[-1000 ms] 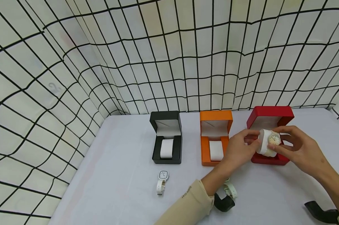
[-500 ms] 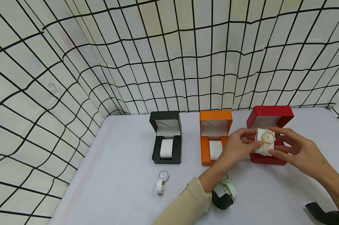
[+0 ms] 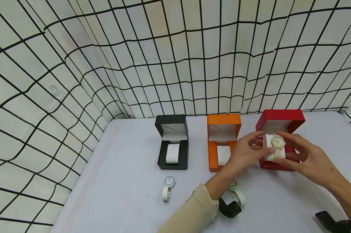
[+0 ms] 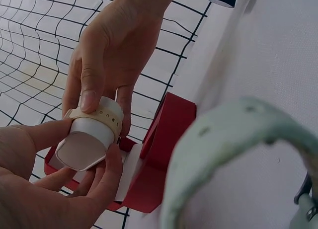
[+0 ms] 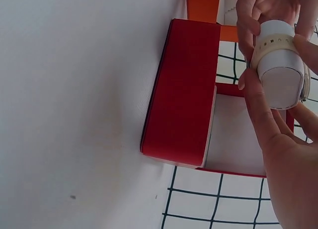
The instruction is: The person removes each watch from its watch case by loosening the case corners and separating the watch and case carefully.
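Cream watch, strapped round a white cushion, sits between both hands just above the open red box near the table's far right edge. Left hand pinches the cushion's side with thumb and fingertips curled about it; the wrist view shows its thumb on one flank and fingers cupped beneath. Right hand holds the other side, thumb pressed on the perforated strap and fingers wrapped behind. Neither hand is spread wide: both are closed on the same small bundle.

Below them the red box's base lies open with its pale lining showing (whether the cushion already touches the base I cannot tell). To its left along the far edge stand an orange box and a black box, each open with a white cushion seated inside. Nearer the front edge a white watch lies flat, and a pale green watch lies beside a dark wrist mount.

My guess at the risk: the cushion could go in skewed and jam against the box's rim if one hand pushes ahead of the other, or the strap could slip along the cushion under the right thumb, leaving the dial off-centre. A knock from the left forearm could also shift the orange box.
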Tool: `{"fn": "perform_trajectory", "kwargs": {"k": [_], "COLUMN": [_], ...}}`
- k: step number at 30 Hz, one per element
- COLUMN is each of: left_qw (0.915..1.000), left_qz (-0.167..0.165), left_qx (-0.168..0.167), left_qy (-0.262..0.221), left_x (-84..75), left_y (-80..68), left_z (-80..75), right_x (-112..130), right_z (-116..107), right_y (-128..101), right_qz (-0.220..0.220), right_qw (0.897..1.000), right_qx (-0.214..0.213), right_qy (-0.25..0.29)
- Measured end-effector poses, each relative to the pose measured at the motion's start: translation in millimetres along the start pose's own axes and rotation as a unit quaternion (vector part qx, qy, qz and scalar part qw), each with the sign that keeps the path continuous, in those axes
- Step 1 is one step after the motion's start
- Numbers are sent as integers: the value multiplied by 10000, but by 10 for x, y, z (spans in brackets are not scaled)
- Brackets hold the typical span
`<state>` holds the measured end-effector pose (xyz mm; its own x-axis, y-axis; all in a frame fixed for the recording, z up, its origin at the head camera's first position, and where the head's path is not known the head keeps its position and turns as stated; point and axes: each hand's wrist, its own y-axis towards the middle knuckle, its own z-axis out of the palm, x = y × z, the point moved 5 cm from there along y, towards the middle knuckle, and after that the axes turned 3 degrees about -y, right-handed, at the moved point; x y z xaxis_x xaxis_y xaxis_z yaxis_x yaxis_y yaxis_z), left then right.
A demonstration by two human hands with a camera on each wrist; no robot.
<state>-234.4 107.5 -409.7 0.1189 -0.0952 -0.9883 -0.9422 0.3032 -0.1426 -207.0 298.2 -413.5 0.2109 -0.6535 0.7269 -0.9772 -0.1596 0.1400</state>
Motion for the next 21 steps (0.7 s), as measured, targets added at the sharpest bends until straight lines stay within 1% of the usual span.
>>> {"fn": "perform_trajectory", "kwargs": {"k": [4, 8, 11, 17, 21], "left_qw": [9999, 9998, 9995, 9991, 9990], "left_qz": [100, 212, 271, 335, 338], "left_qx": [74, 28, -74, -169, -218], "left_qy": [69, 7, -109, -207, -175], "left_x": [-8, -8, -3, -1, 2], "left_y": [1, 0, -5, -12, -10], "left_z": [13, 26, 24, 20, 23], "right_x": [15, 58, 91, 97, 105], "right_z": [9, 30, 45, 42, 45], "right_y": [-8, -22, -27, -41, -57], "right_qz": [50, -245, -418, -223, -373], "right_qw": [10000, 9995, 9987, 9995, 9988], "right_qx": [52, -7, -75, -219, -309], "right_qy": [-9, 196, 264, 88, 86]}}
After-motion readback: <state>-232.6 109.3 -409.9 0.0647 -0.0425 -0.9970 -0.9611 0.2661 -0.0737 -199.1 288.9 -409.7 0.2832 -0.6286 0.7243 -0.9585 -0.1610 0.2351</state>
